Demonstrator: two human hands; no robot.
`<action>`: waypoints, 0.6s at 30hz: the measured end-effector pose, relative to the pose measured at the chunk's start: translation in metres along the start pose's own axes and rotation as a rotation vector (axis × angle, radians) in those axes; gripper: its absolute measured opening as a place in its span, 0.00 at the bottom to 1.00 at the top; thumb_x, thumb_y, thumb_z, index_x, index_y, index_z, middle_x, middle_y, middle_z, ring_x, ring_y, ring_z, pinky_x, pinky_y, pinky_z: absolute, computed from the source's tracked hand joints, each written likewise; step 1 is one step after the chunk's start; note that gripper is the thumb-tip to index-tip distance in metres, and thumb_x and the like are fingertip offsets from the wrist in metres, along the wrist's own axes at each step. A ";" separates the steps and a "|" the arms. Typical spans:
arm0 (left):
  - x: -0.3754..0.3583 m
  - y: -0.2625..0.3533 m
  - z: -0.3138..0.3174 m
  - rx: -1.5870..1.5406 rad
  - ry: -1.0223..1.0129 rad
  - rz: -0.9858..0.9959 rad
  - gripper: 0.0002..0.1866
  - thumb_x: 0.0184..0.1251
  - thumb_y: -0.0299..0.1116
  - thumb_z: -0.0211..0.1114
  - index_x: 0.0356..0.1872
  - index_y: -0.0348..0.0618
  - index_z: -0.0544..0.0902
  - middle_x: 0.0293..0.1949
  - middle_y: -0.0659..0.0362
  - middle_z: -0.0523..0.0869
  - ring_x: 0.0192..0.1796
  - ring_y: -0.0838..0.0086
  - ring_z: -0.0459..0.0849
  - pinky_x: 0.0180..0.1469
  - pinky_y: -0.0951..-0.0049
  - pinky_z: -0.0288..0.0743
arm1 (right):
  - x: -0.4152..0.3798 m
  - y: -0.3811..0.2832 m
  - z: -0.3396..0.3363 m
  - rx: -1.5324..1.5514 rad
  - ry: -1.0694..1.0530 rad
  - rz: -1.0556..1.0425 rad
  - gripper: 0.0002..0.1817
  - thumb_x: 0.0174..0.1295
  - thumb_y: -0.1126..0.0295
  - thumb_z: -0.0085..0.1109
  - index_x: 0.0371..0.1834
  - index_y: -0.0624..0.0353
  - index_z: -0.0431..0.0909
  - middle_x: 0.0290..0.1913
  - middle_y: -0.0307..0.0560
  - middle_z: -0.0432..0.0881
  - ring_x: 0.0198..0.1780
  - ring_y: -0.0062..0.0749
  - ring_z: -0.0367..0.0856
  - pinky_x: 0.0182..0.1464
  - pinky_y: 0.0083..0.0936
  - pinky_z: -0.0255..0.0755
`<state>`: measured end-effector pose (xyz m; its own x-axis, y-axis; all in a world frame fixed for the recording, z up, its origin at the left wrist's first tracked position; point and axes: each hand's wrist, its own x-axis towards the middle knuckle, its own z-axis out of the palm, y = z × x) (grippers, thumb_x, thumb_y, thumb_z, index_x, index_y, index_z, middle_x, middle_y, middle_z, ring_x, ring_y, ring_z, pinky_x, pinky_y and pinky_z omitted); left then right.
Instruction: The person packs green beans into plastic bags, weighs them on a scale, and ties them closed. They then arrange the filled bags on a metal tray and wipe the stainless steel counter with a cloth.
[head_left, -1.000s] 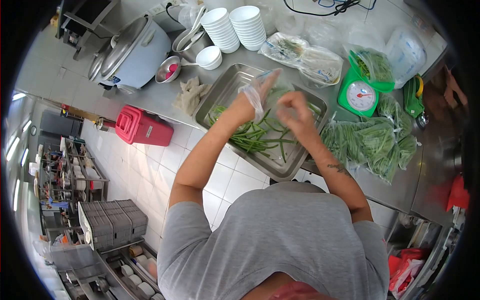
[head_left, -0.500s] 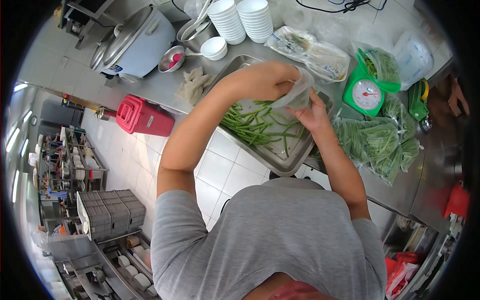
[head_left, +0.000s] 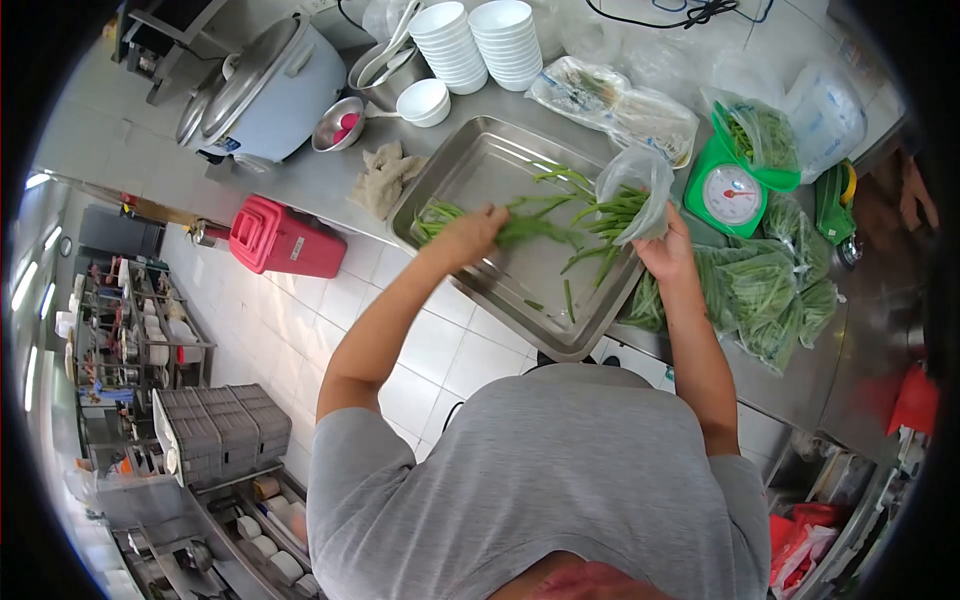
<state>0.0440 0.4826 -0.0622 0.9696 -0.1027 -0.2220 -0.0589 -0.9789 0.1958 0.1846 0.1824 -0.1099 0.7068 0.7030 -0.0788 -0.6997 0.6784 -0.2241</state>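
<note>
My left hand (head_left: 468,235) grips a bunch of long green beans (head_left: 545,228) above a steel tray (head_left: 470,170) on the counter. Their tips reach into the mouth of a clear plastic bag (head_left: 638,190). My right hand (head_left: 668,255) holds that bag from below, at the tray's right rim, with its opening turned toward the beans. A few loose beans (head_left: 437,212) lie at the tray's left end and near its front.
A green kitchen scale (head_left: 728,192) carries a bag of beans. Several filled bean bags (head_left: 760,285) lie right of the tray. Stacked white bowls (head_left: 478,42), a rice cooker (head_left: 265,92), a cloth (head_left: 385,180) sit behind. A red bin (head_left: 285,240) stands on the floor.
My left hand let go of the bag, swept across the tray and gathered a bunch of beans. My right hand now holds the bag open at the tray's right side.
</note>
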 end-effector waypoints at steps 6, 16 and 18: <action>0.022 -0.011 -0.030 -0.171 0.380 -0.015 0.11 0.58 0.32 0.63 0.38 0.39 0.74 0.37 0.47 0.77 0.43 0.47 0.78 0.45 0.56 0.71 | 0.006 0.001 -0.007 -0.050 0.061 -0.045 0.17 0.66 0.63 0.53 0.54 0.60 0.74 0.52 0.45 0.80 0.53 0.35 0.79 0.54 0.35 0.76; 0.103 0.045 0.030 0.293 0.414 0.095 0.17 0.53 0.30 0.62 0.46 0.42 0.75 0.46 0.51 0.77 0.54 0.59 0.75 0.53 0.56 0.67 | 0.010 0.001 -0.012 -0.090 0.183 -0.054 0.19 0.67 0.61 0.51 0.55 0.62 0.73 0.54 0.50 0.78 0.56 0.39 0.76 0.60 0.38 0.70; 0.109 0.065 0.036 0.256 0.408 0.122 0.13 0.55 0.28 0.57 0.44 0.40 0.75 0.45 0.50 0.78 0.54 0.56 0.75 0.54 0.55 0.66 | 0.011 0.001 -0.009 -0.108 0.141 -0.055 0.19 0.68 0.60 0.51 0.55 0.63 0.73 0.54 0.51 0.78 0.55 0.40 0.76 0.60 0.38 0.70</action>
<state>0.1368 0.4019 -0.1082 0.9629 -0.1916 0.1899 -0.1843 -0.9813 -0.0554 0.1928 0.1887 -0.1194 0.7567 0.6233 -0.1973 -0.6496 0.6827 -0.3345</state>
